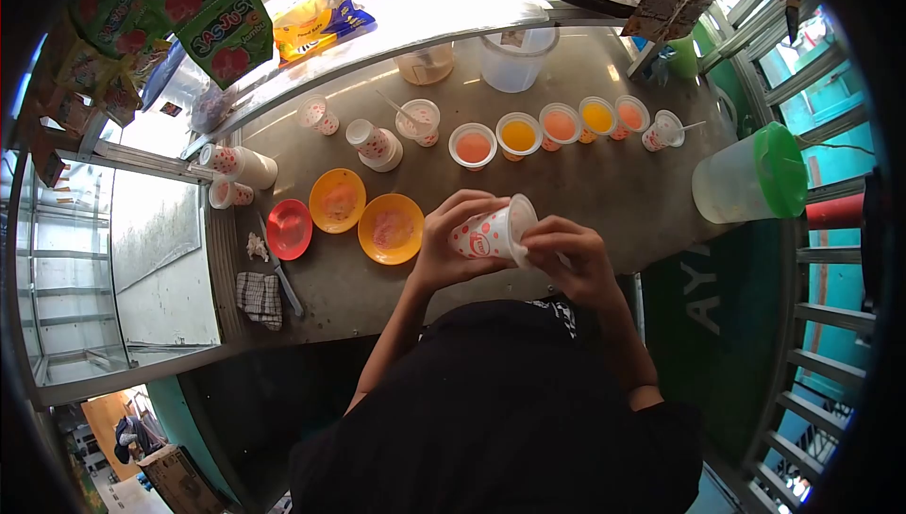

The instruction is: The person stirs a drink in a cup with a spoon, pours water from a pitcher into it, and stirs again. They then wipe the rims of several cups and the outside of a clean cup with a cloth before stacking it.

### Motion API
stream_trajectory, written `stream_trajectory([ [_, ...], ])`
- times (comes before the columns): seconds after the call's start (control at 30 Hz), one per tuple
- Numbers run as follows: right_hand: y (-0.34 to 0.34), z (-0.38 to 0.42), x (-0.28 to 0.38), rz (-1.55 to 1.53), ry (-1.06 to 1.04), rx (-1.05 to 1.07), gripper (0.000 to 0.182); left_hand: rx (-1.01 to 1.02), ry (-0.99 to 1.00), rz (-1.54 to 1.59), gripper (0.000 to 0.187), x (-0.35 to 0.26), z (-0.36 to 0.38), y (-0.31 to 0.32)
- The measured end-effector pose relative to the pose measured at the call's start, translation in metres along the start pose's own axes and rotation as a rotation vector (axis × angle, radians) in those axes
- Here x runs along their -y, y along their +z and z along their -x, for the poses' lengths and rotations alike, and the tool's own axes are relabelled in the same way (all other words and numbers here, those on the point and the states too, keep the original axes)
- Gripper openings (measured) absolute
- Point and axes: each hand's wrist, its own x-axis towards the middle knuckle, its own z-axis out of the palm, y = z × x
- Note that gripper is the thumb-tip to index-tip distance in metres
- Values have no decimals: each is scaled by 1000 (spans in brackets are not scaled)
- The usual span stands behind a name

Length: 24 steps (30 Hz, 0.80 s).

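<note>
In front of my chest, my left hand is wrapped round a white paper cup with red dots, which lies tilted with its mouth to the right. My right hand is closed at the cup's rim, its fingers pinched there; whether they grip the rim or something thin is hard to make out. Beyond the hands runs a row of cups holding pink drink and orange drink. To the left are two orange plates with pinkish residue and a red plate.
A green-lidded container stands at the right. Stacked cups and a cup with a spoon are at the back left. A knife and checked cloth lie left. Clear tubs stand behind.
</note>
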Motion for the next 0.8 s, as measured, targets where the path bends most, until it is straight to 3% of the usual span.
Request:
stream_trajectory([
  [0.13,-3,1,3,94,-75,99,18,137,-115,221,58,7,4,-11],
  [0.2,-6,2,-2,246,-105,160,28,186,-197,315,58,9,10,-15],
  [0.27,-9,-2,-5,367,-185,184,34,265,-600,455,57,7,12,-18],
  [0.4,-8,-10,-18,598,-458,120,46,307,-696,680,51,9,12,-16],
  [0.43,-7,-12,-17,596,-459,121,46,409,-726,828,51,15,16,-14],
  [0.5,-6,-17,-11,633,-585,78,42,507,-751,974,56,28,27,-9],
  [0.57,-3,-21,-4,642,-613,83,41,638,-840,1376,68,41,41,-2],
  [0.6,-2,-23,0,655,-640,86,41,744,-737,1401,72,49,43,-2],
  [0.77,-4,-25,2,661,-486,150,42,575,-766,1428,65,18,19,-9],
  [0.8,-5,-23,-2,648,-397,155,41,368,-683,1324,61,9,13,-9],
])
